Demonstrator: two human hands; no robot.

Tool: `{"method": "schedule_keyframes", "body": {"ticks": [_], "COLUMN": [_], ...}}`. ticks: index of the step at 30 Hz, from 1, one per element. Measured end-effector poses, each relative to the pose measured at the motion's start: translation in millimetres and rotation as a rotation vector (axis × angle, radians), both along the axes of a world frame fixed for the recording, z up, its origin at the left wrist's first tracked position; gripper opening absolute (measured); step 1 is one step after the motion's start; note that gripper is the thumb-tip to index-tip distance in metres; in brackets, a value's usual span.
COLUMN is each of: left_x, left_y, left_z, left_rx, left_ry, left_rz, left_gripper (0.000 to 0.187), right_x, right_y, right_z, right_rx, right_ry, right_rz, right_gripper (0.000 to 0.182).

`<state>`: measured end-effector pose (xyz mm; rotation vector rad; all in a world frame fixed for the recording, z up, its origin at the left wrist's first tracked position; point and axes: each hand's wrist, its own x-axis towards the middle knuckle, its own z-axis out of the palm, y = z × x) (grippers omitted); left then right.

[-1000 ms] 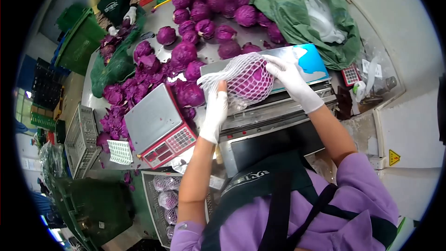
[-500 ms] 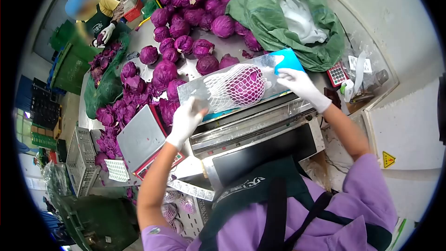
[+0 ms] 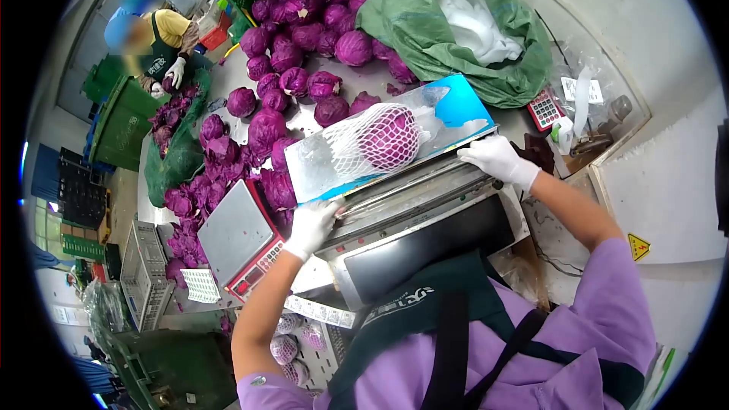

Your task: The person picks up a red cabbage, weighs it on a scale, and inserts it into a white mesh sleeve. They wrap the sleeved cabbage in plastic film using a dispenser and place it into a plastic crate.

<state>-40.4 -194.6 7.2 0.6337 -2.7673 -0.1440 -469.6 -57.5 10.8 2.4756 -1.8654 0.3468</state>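
Note:
A purple cabbage in a white foam net (image 3: pixel 389 137) lies on a blue-and-silver board (image 3: pixel 307 172) behind the sealing machine (image 3: pixel 425 201). At the machine's left end is my left hand (image 3: pixel 313 226), white-gloved, its fingers closed around something I cannot make out. My right hand (image 3: pixel 497 161), also gloved, is at the machine's right end near the board's corner, its fingers closed on something hidden. Neither hand touches the cabbage. A scale (image 3: pixel 241 231) with a red frame stands left of my left hand.
Loose purple cabbages (image 3: pixel 267 130) and leaves cover the table behind and left. A green sack (image 3: pixel 410 23) holds white foam nets. A red calculator (image 3: pixel 544 110) lies at right. Another person (image 3: pixel 163 45) handles a cabbage at upper left. Netted cabbages (image 3: pixel 285 349) sit in a lower crate.
Both my hands have moved down from beside the netted cabbage to the ends of the sealing machine. The view has shifted slightly. The other person's hands have moved.

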Motion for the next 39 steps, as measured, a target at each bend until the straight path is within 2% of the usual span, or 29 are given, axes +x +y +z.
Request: {"method": "schedule_keyframes", "body": {"ticks": [1, 5, 8, 10, 11, 12, 13, 15, 16, 17, 18, 19, 20, 21, 22, 23, 24, 25, 26, 27, 30, 31, 32, 33, 34, 35, 36, 38, 39], "left_x": [-0.2, 4.5, 8.1, -1.9, -11.4, -30.6, -46.6, -106.2, -119.2, -126.5, -134.6, -130.9, -115.7, -108.9, -115.2, -110.6, -109.3, -112.7, -113.1, -105.1, -97.5, -93.0, -84.3, -76.8, -68.2, -59.2, -49.8, -47.0, -40.9], "left_y": [13.0, 59.8, 89.6, 100.2, 90.8, 87.1, 59.5, -1.2, -39.1, -82.4, -102.9, -129.4, -141.8, -121.6, -108.4, -73.9, -64.0, -57.7, -42.2, -45.3, -2.7, 13.1, 33.6, 50.6, 67.4, 80.5, 94.4, 121.4, 128.9], "left_z": [7.5, 69.3, 129.4, 175.0, 182.9, 194.7, 178.2, 172.1, 152.5, 121.7, 98.0, 58.2, 14.7, 16.7, 18.8, 34.2, 30.5, 37.7, 40.4, 38.9, 80.3, 83.6, 98.1, 102.1, 99.3, 84.9, 61.8, 54.0, 40.6], "left_rx": [0.065, 0.218, 0.326, 0.458, 0.485, 0.595, 0.591, 0.752, 0.734, 0.744, 0.905, 1.113, 1.376, 1.175, 1.192, 1.325, 1.086, 1.113, 1.150, 0.996, 1.459, 1.441, 1.791, 1.924, 2.057, 2.208, 2.401, 2.457, 2.503], "left_ry": [0.137, 0.184, 0.375, 0.712, 0.917, 1.003, 1.112, 1.234, 1.176, 1.029, 0.933, 0.663, 0.533, 0.257, 0.148, 0.252, 0.249, 0.368, 0.490, 0.394, 0.403, 0.370, 0.285, 0.151, 0.005, -0.077, -0.004, -0.072, -0.034], "left_rz": [0.096, 0.197, 0.305, 0.284, 0.148, 0.192, 0.313, 0.230, 0.213, 0.333, 0.371, 0.534, 0.272, 0.205, -0.041, -0.028, -0.096, -0.020, 0.069, 0.127, 0.236, 0.267, 0.420, 0.498, 0.577, 0.617, 0.623, 0.866, 0.867], "left_gripper": [0.019, 0.019, 0.018, 0.028, 0.043, 0.051, 0.046, 0.047, 0.046, 0.041, 0.041, 0.045, 0.056, 0.071, 0.097, 0.118, 0.122, 0.120, 0.118, 0.106, 0.072, 0.062, 0.061, 0.071, 0.082, 0.091, 0.084, 0.085, 0.086], "right_x": [3.2, 17.2, 21.6, 19.3, 14.9, 9.6, 12.4, 13.1, 9.3, 4.9, 3.8, 11.0, 19.3, 25.6, 32.7, 43.0, 51.2, 56.3, 58.7, 61.8, 72.2, 79.3, 82.7, 93.5, 101.8, 110.5, 118.2, 131.5, 130.0], "right_y": [8.1, 57.7, 86.5, 94.8, 86.0, 70.5, 42.9, -31.5, -67.6, -99.4, -120.8, -125.4, -125.8, -121.4, -116.8, -116.0, -114.5, -109.0, -105.5, -99.6, -69.8, -49.3, -29.7, -3.2, 13.0, 32.8, 49.5, 72.9, 82.4], "right_z": [-10.3, 14.1, 91.2, 156.4, 172.2, 182.6, 178.6, 147.6, 123.0, 91.6, 72.2, 69.9, 66.8, 57.7, 44.8, 24.1, 8.0, 23.5, 24.6, 41.6, 60.1, 61.1, 71.1, 97.6, 70.9, 64.0, 59.8, 29.4, 22.1], "right_rx": [-0.136, -0.080, 0.007, 0.234, 0.083, -0.065, -0.175, -0.319, -0.347, -0.264, -0.184, 0.094, 0.365, 0.491, 0.615, 0.539, 0.473, 0.417, 0.444, 0.499, 0.552, 0.729, 0.899, 1.040, 1.360, 1.413, 1.460, 1.641, 1.566], "right_ry": [-0.227, -0.468, -0.833, -1.087, -1.097, -1.099, -1.193, -1.400, -1.518, -1.330, -1.140, -1.119, -1.080, -0.997, -0.911, -0.920, -0.927, -1.040, -1.111, -1.186, -1.265, -1.304, -1.328, -1.241, -1.592, -1.614, -1.630, -1.681, -1.722], "right_rz": [-0.069, -0.210, -0.290, -0.608, -0.488, -0.369, -0.378, -0.331, -0.272, -0.217, -0.164, -0.037, 0.093, 0.142, 0.189, 0.222, 0.254, 0.289, 0.187, 0.133, 0.097, 0.038, -0.021, -0.003, -0.131, -0.119, -0.107, -0.234, -0.259], "right_gripper": [0.017, 0.019, 0.020, 0.027, 0.028, 0.029, 0.030, 0.030, 0.029, 0.031, 0.041, 0.059, 0.082, 0.100, 0.118, 0.125, 0.132, 0.133, 0.119, 0.102, 0.052, 0.051, 0.049, 0.056, 0.061, 0.067, 0.074, 0.077, 0.074]}}
